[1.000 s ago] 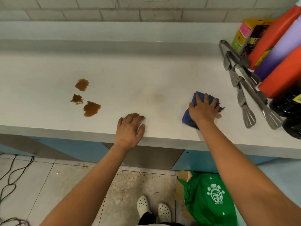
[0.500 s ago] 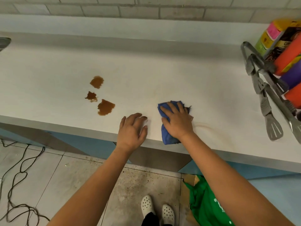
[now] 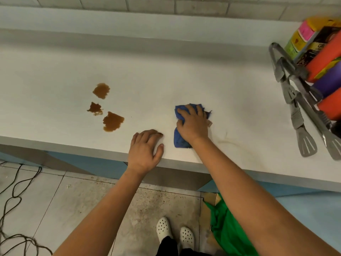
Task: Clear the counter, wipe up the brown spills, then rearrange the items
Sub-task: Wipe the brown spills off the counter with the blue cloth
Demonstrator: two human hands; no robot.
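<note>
Three brown spills lie close together on the white counter, left of centre. My right hand presses down on a bunched blue cloth, fingers curled over its far edge, about two hand-widths right of the spills. A faint brown smear marks the counter just right of the cloth. Beside the cloth, my left hand rests flat on the counter near the front edge and holds nothing.
Metal tongs lie at the right end, against orange bottles and a purple bottle, with coloured boxes behind. On the floor are a green bag and black cables.
My right hand slid the blue cloth left, from near the tongs to the middle of the counter, then slightly away from the front edge. My left hand stayed put.
</note>
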